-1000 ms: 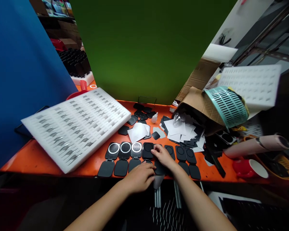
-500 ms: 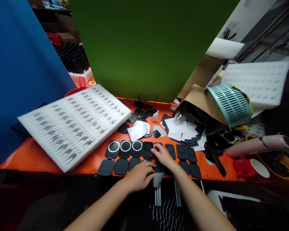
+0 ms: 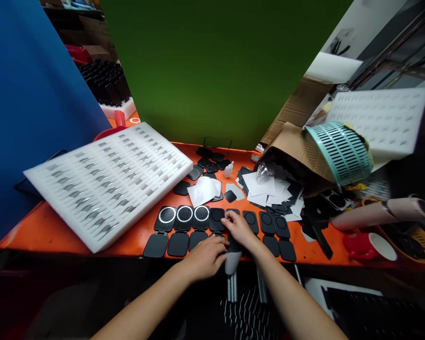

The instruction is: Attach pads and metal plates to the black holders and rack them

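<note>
Nearest, the left hand [image 3: 206, 259] lies with fingers loosely bent over the lower leaf of a hinged black pad [image 3: 216, 218]; whether they grip it, I cannot tell. At its 2 o'clock, the right hand [image 3: 238, 230] has thumb and fingers drawn nearly together at the pad's right edge, any hold hidden. At 2 o'clock from the hands, plain pads [image 3: 267, 223] seem, like this one, left to do; at 10 o'clock, three ringed pads [image 3: 183, 218] look finished. The pad underhand is flat and matt, a faint circle on its upper leaf.
</note>
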### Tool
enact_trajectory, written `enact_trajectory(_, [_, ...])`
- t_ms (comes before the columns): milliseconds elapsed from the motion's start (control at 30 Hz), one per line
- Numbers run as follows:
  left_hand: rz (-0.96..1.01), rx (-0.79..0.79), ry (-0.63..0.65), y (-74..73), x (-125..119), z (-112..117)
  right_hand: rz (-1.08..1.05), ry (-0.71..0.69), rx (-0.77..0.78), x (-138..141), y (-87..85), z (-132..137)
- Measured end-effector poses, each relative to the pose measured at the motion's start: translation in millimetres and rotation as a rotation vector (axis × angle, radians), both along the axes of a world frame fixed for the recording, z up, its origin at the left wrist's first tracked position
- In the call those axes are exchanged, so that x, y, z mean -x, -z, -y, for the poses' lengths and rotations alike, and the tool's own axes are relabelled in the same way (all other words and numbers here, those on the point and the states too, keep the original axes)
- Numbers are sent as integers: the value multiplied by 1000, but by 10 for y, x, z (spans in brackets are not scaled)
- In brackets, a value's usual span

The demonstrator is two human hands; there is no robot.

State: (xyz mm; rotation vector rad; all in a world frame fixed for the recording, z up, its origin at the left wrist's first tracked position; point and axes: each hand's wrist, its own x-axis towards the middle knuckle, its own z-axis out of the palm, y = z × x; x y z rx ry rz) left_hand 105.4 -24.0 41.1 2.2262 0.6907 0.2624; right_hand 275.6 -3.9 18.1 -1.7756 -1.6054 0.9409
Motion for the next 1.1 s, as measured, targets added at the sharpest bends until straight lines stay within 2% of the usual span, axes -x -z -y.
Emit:
enact_trajectory(533, [-15,10,-1,-10,-20,-13,36,-3,10,11,-31,-2])
enact_trajectory(900, [-19,33,-2,-8,-15,-26,155,-40,-5,16,-62,-32])
enact_trajectory(1100, [-27,32,15,-5,-17,-39,302,-96,5,40,-99,-40])
